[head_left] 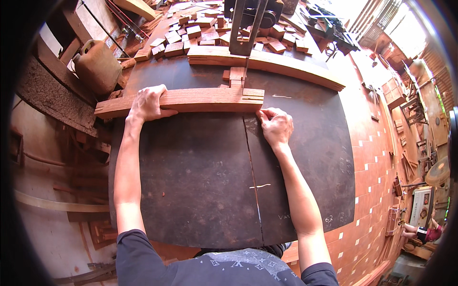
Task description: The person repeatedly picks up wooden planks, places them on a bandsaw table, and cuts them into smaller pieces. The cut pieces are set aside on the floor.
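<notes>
A reddish wooden beam (205,99) lies crosswise on the dark table (200,167) of a band saw. Slots are cut into its right end, where the thin saw blade (245,74) comes down behind or into it. My left hand (149,103) is closed over the beam left of its middle, thumb along the near face. At the near right corner, the curled fingers and thumb of my right hand (275,125) grip the beam's end. Just beyond it, small wooden blocks (236,75) sit at the blade. The fingertips of my left hand are hidden behind the beam.
A second slotted beam (286,66) lies across the far part of the table. Many cut blocks (200,33) are heaped behind it. The saw's blade guide (243,45) hangs above. A dirty jug (98,66) stands at left; a person (427,232) is far off at right.
</notes>
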Action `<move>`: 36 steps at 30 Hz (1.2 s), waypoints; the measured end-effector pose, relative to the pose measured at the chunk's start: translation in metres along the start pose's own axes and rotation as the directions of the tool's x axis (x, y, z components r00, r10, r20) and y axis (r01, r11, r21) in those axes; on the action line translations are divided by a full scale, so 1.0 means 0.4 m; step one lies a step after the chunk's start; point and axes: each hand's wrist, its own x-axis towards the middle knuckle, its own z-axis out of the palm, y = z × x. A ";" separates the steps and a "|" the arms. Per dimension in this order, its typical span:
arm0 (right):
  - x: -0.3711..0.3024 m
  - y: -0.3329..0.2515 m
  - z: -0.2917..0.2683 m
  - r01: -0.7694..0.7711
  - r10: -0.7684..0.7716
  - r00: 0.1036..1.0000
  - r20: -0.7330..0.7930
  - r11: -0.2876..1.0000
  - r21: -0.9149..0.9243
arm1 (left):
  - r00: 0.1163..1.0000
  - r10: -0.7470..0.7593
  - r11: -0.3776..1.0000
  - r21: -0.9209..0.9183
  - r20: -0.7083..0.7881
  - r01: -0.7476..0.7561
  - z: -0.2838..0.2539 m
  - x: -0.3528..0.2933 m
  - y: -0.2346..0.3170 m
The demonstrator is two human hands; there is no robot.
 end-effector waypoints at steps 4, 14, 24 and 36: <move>0.016 -0.017 -0.004 -0.007 0.007 1.000 -0.001 1.000 0.001 | 1.000 -0.003 1.000 0.002 -0.014 0.003 -0.004 0.012 -0.008; 0.021 -0.002 0.016 0.302 -0.298 0.950 0.094 0.953 -0.032 | 0.998 0.056 0.998 -0.001 -0.036 -0.056 -0.020 -0.035 -0.076; 0.035 -0.009 0.024 0.221 -0.221 0.971 0.091 0.975 0.003 | 0.999 0.034 0.999 0.033 -0.014 -0.034 -0.023 -0.018 -0.078; 0.038 -0.032 0.021 0.127 -0.125 0.989 0.082 0.992 -0.022 | 0.999 0.043 0.998 0.042 -0.015 -0.042 -0.014 -0.002 -0.087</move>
